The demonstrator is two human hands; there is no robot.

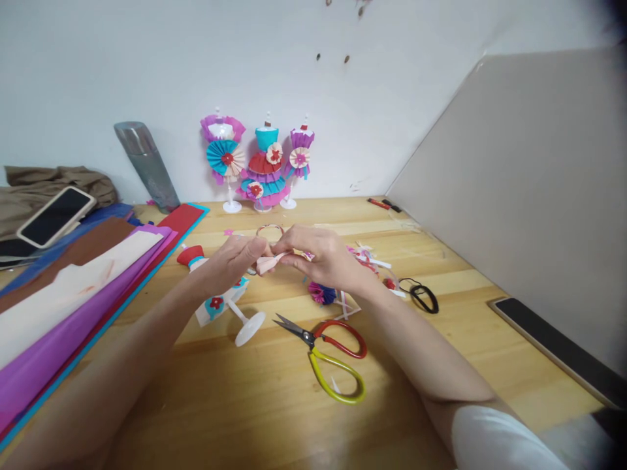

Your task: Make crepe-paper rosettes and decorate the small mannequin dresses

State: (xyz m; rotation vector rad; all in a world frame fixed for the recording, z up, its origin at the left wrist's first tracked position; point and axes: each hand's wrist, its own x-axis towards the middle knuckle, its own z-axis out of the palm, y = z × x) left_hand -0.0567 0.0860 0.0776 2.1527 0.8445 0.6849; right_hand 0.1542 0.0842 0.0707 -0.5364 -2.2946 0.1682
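Note:
Between my two hands is a small piece of pale pink paper [267, 264], folded or pinched narrow. My left hand [238, 258] has its fingers closed at the paper's left end. From the right, my right hand [316, 251] pinches the other end between thumb and fingers. Below them lie open scissors [308, 338] with one red and one yellow handle. A small white mannequin stand [249, 328] lies on its side under my left forearm, dressed in red, white and blue paper with red flowers. Beside my right wrist sits a purple and blue pleated rosette [322, 293].
Three dressed mannequins [267, 163] stand against the wall. Coloured paper sheets [73, 287], a phone [56, 217] and a bottle [149, 166] are at the left. Paper scraps [367, 258] and a black cord loop [424, 298] lie right of my hands; a dark flat device [553, 346] lies farther right.

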